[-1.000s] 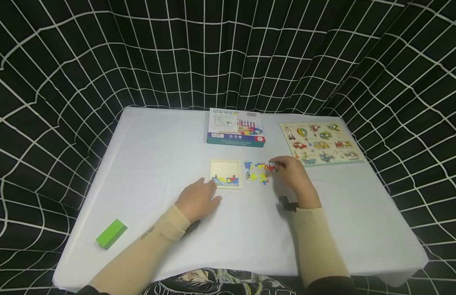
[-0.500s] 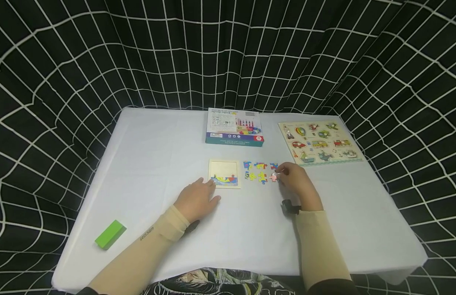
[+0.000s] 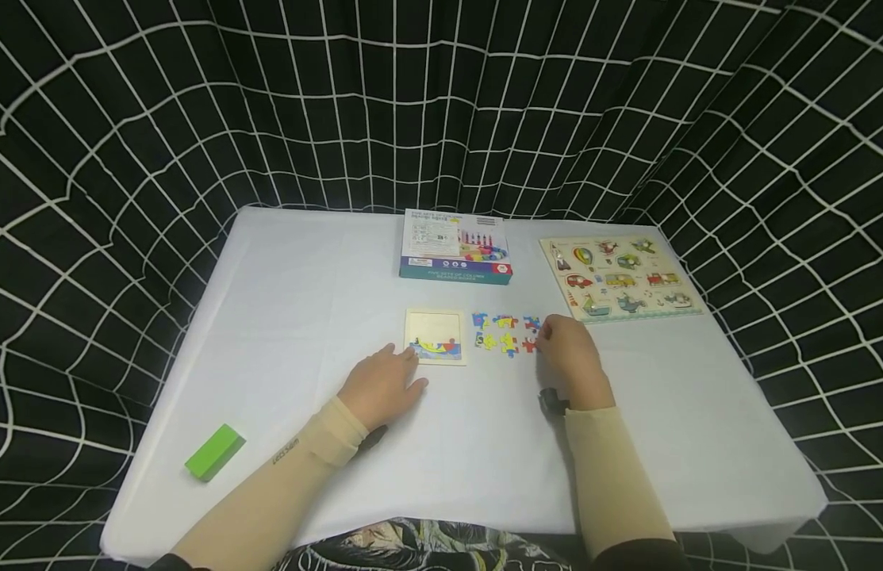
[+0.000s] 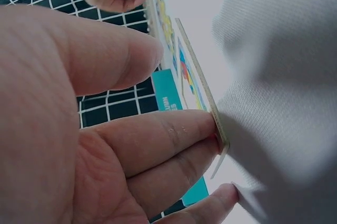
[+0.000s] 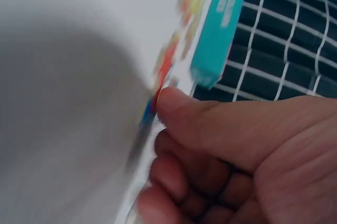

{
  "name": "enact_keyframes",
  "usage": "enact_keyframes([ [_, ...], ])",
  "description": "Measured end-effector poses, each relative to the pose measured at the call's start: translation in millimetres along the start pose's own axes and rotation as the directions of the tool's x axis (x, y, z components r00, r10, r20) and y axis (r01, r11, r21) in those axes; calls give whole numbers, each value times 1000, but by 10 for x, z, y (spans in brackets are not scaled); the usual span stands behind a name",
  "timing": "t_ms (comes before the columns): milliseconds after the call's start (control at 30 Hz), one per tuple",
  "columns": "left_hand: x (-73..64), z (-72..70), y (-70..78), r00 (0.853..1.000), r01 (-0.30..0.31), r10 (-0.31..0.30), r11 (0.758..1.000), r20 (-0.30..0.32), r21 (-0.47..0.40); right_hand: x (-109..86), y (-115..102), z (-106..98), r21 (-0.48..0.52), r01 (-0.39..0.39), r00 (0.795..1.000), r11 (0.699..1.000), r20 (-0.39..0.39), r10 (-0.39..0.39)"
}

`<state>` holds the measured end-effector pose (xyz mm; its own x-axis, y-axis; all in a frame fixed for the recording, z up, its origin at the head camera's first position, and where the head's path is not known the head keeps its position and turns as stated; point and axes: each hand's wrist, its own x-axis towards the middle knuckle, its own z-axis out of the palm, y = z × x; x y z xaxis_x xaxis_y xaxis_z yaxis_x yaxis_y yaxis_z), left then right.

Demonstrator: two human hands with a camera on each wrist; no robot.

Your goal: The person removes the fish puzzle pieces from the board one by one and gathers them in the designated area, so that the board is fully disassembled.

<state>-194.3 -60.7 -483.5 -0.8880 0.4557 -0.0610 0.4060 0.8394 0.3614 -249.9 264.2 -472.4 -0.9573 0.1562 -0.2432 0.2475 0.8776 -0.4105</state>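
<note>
My left hand (image 3: 381,387) lies palm down with straight fingers touching the near left corner of a small wooden puzzle tray (image 3: 435,312). Boat-like picture pieces (image 3: 436,350) fill the tray's lower part; its upper part is bare wood. To the right, several loose jigsaw pieces (image 3: 508,342) lie in two rows. My right hand (image 3: 573,358) is at the right end of these rows. In the right wrist view, its thumb and forefinger pinch a red and blue jigsaw piece (image 5: 151,109), blurred and partly hidden by the fingertips.
Behind the tray stands a boxed bead set (image 3: 455,270) with a teal side. A vehicle peg puzzle board (image 3: 623,279) lies at the back right. A green block (image 3: 216,453) sits at the front left of the white table (image 3: 305,293). Dark checked curtains (image 3: 412,103) surround it.
My right hand has come from the far row to the near row, and a red piece now lies at that row's right end. The left hand stays still on the tray.
</note>
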Motion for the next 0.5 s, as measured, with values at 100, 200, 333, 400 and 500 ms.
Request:
enact_keyframes([
  [100,-12,-12,1,1000,-1,1,1000,-4,8,-40,-206,52,3,86,996,996,-38,-86],
  [200,-30,-26,-1,1000,18,-18,1000,9,15,-75,-509,162,55,204,979,977,-32,-203],
  [333,-74,-40,4,998,55,-56,998,34,19,-125,-905,408,81,386,919,919,49,-391],
  [400,-99,-41,9,997,66,-67,998,38,25,-144,-1055,533,69,452,883,889,103,-457],
  [500,-127,-16,7,997,69,-70,997,38,34,-160,-1206,679,39,488,856,872,174,-487],
])
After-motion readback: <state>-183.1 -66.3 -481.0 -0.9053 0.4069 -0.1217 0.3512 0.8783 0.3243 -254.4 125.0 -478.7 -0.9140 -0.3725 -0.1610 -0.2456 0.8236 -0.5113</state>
